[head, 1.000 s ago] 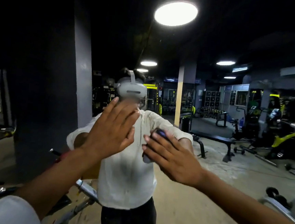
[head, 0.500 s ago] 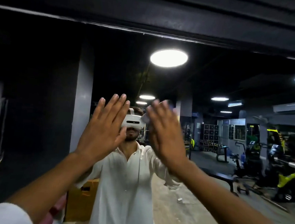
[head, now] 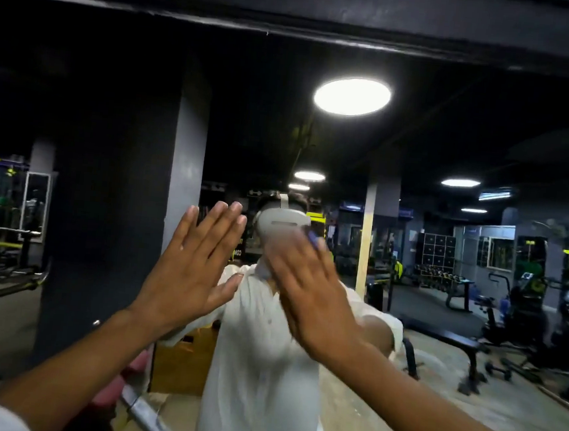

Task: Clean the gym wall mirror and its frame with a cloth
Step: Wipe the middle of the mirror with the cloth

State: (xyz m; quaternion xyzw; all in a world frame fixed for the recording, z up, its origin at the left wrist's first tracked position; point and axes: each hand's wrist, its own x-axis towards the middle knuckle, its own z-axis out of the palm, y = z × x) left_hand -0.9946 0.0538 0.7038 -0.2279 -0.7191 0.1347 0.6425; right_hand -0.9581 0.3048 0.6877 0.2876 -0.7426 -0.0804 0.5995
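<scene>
Head camera: left hand (head: 189, 269) flat on the large gym wall mirror (head: 105, 199), fingers spread. The blurred right hand (head: 307, 296), fingers straight, presses a bluish-purple cloth (head: 312, 240) to the glass. The dark top frame (head: 293, 20) appears yet to be wiped.

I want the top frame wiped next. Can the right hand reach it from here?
Probably, with a stretch: only bare mirror lies between the right hand and the top frame, which runs well above it.
</scene>
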